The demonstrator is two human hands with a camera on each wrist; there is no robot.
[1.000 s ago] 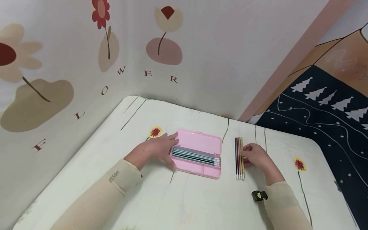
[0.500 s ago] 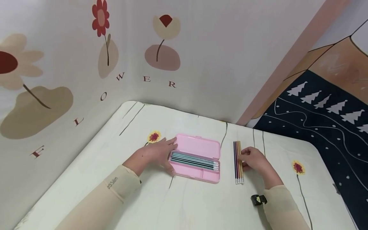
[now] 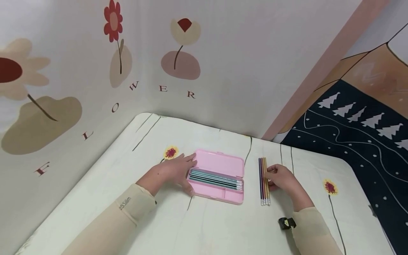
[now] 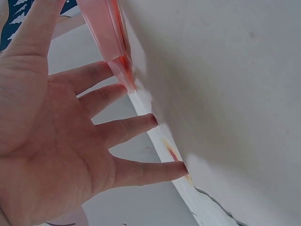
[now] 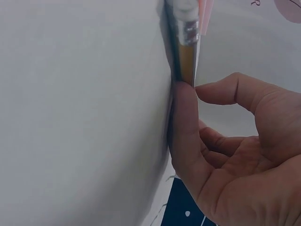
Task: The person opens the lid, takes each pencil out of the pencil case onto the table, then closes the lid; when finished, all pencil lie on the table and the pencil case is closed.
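A pink pencil case (image 3: 220, 161) lies with its lid folded back on the cloth. Several teal pencils (image 3: 215, 179) with white erasers fill its long compartment. My left hand (image 3: 178, 173) is spread at the case's left end, fingers straight; in the left wrist view its fingertips touch the pink edge (image 4: 101, 33). Right of the case, several darker and yellow pencils (image 3: 262, 184) lie side by side, eraser ends toward me. My right hand (image 3: 282, 177) pinches the yellow pencil (image 5: 187, 61) at the row's right side between thumb and forefinger.
A white cloth (image 3: 223, 226) printed with flowers covers the table. Behind and to the left rises a pale wall (image 3: 242, 63) with flower prints and letters. A dark panel with white trees (image 3: 360, 141) borders the right side. A black strap (image 3: 287, 223) hangs at the right wrist.
The head view has tilted up slightly, so everything sits lower in the frame. Both hands, the case and the pencils keep their places.
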